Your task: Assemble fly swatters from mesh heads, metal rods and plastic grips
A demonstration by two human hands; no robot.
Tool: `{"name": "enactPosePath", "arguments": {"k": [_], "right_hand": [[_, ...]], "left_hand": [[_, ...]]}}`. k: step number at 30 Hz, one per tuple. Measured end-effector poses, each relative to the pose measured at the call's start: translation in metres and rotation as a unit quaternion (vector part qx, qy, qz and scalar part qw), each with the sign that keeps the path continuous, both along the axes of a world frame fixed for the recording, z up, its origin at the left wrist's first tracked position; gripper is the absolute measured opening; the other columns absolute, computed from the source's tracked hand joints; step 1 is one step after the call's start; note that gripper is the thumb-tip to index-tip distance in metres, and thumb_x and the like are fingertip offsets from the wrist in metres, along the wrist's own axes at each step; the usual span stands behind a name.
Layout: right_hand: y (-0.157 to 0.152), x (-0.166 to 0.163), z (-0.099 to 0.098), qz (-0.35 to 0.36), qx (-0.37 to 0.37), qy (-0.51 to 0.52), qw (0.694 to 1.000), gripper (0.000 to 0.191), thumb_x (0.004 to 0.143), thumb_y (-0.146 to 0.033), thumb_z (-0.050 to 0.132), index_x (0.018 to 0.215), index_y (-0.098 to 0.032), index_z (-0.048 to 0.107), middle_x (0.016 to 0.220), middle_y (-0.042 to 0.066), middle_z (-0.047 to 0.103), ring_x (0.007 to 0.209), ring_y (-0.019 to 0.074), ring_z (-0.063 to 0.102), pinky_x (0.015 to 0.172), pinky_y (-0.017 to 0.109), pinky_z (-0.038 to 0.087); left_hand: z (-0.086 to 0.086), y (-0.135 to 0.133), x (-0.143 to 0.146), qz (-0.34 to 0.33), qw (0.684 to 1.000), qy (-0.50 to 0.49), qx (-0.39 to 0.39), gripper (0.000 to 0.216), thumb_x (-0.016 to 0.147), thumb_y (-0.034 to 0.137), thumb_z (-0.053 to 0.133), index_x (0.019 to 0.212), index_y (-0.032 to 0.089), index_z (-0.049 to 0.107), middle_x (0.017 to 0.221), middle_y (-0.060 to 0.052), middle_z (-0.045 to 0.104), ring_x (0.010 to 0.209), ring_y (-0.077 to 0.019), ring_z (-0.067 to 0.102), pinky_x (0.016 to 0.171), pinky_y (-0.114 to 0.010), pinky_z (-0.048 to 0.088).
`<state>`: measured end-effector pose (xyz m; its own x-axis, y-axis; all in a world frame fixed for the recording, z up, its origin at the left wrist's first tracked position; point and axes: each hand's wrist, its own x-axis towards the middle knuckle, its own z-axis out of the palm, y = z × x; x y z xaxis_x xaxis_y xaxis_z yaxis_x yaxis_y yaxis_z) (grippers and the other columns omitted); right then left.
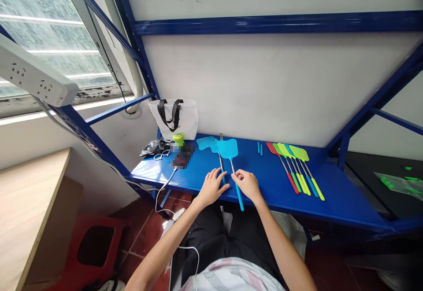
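Observation:
My right hand (pixel 247 183) pinches the thin metal shaft of a blue fly swatter (pixel 228 149), just above its blue handle. The handle points down past the table's front edge. With fingers spread, my left hand (pixel 210 187) rests beside another metal rod (pixel 221 161) with a blue grip, fingertips close to or touching it. Loose-looking blue mesh swatter heads (pixel 204 142) lie behind, partly overlapped by the swatter in my right hand. Two short blue sleeves (pixel 260 149) lie farther right.
Several fly swatters (pixel 299 167) in red, green, yellow and blue lie in a row on the blue table (pixel 343 194). At the left are a white bag (pixel 188 121), a green tin (pixel 178 138), scissors (pixel 161 154), a black plastic bag (pixel 153 147) and a phone-like item on a white cable (pixel 170 178).

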<state>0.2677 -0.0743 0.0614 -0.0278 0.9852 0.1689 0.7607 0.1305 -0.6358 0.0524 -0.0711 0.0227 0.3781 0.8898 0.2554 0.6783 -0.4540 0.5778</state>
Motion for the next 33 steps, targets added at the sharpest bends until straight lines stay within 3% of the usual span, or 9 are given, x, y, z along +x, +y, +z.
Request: {"name": "enactPosePath", "arguments": {"k": [4,8,14,19,22,26,30,33], "right_hand": [[0.011,0.001,-0.016,-0.02,-0.024,-0.018,0.999,0.032,0.104,-0.047,0.062,0.08,-0.027,0.071,0.076,0.001,0.077,0.079,0.0229,0.074,0.066,0.029,0.037],[0.021,-0.006,-0.011,-0.05,-0.035,-0.072,0.996,0.032,0.107,-0.044,0.06,0.083,-0.027,0.072,0.081,0.003,0.078,0.08,0.0223,0.072,0.065,0.03,0.032],[0.044,-0.018,-0.001,-0.051,-0.054,-0.148,0.986,0.033,0.112,-0.047,0.057,0.092,-0.027,0.075,0.096,0.007,0.083,0.088,0.0244,0.075,0.07,0.03,0.036],[0.038,-0.01,-0.012,-0.047,-0.03,-0.134,0.989,0.052,0.118,-0.061,0.043,0.094,-0.026,0.073,0.099,0.009,0.082,0.089,0.0241,0.075,0.072,0.029,0.035],[0.029,0.004,-0.024,-0.03,-0.004,-0.098,0.995,0.055,0.118,-0.062,0.042,0.089,-0.025,0.07,0.093,0.007,0.08,0.088,0.0228,0.074,0.07,0.028,0.034],[0.025,0.027,-0.033,0.018,0.046,-0.051,0.997,0.06,0.119,-0.059,0.034,0.088,-0.024,0.071,0.094,0.007,0.076,0.084,0.0212,0.07,0.07,0.029,0.041],[0.03,0.054,-0.034,0.021,0.078,-0.099,0.992,0.053,0.118,-0.054,0.035,0.109,-0.026,0.078,0.118,0.01,0.077,0.106,0.0254,0.071,0.079,0.032,0.051],[0.034,0.069,-0.04,0.007,0.089,-0.164,0.982,0.049,0.117,-0.052,0.037,0.137,-0.029,0.076,0.144,0.013,0.073,0.133,0.0327,0.066,0.103,0.049,0.054]], "left_hand": [[-0.014,0.002,-0.002,-0.02,0.996,0.085,-0.008,0.058,0.108,0.058,0.068,0.158,0.029,0.061,0.176,-0.019,0.047,0.169,-0.0427,0.035,0.135,-0.073,0.029],[-0.008,0.0,-0.008,-0.038,0.996,0.085,0.012,0.054,0.101,0.058,0.079,0.146,0.032,0.068,0.164,-0.017,0.057,0.161,-0.043,0.047,0.13,-0.072,0.037],[0.005,-0.005,-0.019,-0.074,0.994,0.085,0.007,0.053,0.089,0.06,0.092,0.131,0.031,0.076,0.154,-0.015,0.063,0.15,-0.0431,0.056,0.123,-0.061,0.048],[0.016,0.0,-0.02,-0.081,0.996,0.046,-0.004,0.055,0.1,0.076,0.07,0.132,0.031,0.077,0.143,-0.012,0.071,0.136,-0.0373,0.067,0.122,-0.055,0.048],[0.015,0.014,-0.024,-0.067,0.998,-0.003,0.004,0.05,0.112,0.067,0.056,0.139,0.029,0.074,0.136,-0.011,0.075,0.131,-0.0325,0.07,0.119,-0.049,0.051],[0.001,0.035,-0.039,-0.025,0.999,0.003,0.048,0.04,0.116,0.051,0.052,0.137,0.025,0.075,0.149,-0.014,0.071,0.143,-0.0331,0.065,0.124,-0.053,0.048],[-0.009,0.046,-0.058,0.017,0.997,0.03,0.068,0.038,0.117,0.044,0.052,0.143,0.027,0.073,0.158,-0.012,0.067,0.15,-0.0319,0.06,0.133,-0.057,0.038],[-0.011,0.049,-0.065,0.028,0.996,0.047,0.073,0.039,0.117,0.043,0.05,0.145,0.027,0.073,0.161,-0.011,0.066,0.152,-0.0312,0.059,0.134,-0.058,0.036]]}}
